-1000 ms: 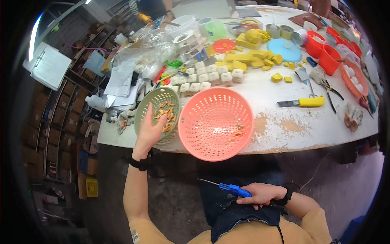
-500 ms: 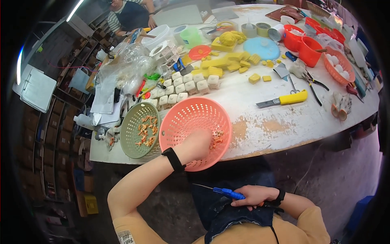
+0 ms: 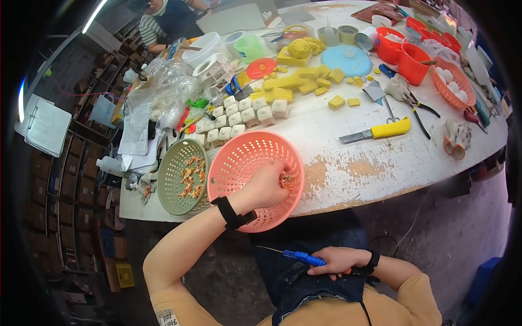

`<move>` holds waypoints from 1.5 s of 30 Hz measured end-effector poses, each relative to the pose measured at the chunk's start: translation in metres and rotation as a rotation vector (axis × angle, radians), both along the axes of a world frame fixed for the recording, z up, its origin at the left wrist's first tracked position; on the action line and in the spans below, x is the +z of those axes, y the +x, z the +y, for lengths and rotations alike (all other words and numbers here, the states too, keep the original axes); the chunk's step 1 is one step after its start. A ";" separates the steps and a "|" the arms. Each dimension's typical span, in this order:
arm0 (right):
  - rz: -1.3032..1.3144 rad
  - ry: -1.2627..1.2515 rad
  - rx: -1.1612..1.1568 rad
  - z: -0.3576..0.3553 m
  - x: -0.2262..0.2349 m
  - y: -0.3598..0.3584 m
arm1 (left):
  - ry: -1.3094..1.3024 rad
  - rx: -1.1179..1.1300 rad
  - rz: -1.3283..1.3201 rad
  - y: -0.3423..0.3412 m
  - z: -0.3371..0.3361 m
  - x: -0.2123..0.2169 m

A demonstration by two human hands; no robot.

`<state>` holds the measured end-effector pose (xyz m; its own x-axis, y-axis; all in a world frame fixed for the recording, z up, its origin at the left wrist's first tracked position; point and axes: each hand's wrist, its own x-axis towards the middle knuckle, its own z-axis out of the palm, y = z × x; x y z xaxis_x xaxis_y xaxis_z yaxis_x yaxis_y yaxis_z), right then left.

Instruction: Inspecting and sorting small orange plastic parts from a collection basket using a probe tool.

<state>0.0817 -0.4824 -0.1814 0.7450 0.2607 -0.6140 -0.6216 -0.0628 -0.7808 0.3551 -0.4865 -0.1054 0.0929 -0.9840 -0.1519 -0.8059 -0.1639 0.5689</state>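
My left hand [image 3: 266, 185] is inside the pink perforated basket [image 3: 234, 157], its fingers curled together among small orange-and-pale pieces [image 3: 289, 183] at the basket's right side. What the fingertips pinch, if anything, is too small to make out. Close to my lap, my right hand [image 3: 338, 261] is closed round a blue-handled tool [image 3: 302, 257] with a thin pointed metal tip that points left. An olive-green perforated basket [image 3: 168, 187] stands just left of the pink one, with more small orange pieces [image 3: 192, 176] in it.
Behind the baskets stand rows of off-white blocks [image 3: 248, 116]. Yellow clay-like lumps [image 3: 304, 81] lie farther back. A yellow-handled knife [image 3: 375, 132], pliers [image 3: 421, 117] and red pots [image 3: 411, 65] are on the right. Another person [image 3: 168, 24] is at the far left.
My left hand has risen slightly from the bottom of the pink basket, and its curled fingers now show more. The right hand keeps its hold on the tool.
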 end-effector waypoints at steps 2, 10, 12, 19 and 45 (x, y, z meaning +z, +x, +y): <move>0.007 -0.002 0.000 0.000 0.000 0.000 | -0.020 -0.072 -0.023 0.000 0.000 -0.005; 0.049 -0.037 0.032 0.001 0.004 0.002 | 0.085 -0.038 0.085 -0.003 -0.011 0.000; 0.007 -0.019 -0.009 0.004 -0.003 -0.001 | 0.120 -0.019 0.104 0.001 -0.013 0.005; 0.013 -0.018 -0.006 0.005 -0.001 0.000 | 0.399 0.304 0.705 0.023 -0.012 0.019; -0.109 0.035 0.126 0.000 0.027 0.026 | -0.130 0.866 1.046 0.031 0.269 -0.044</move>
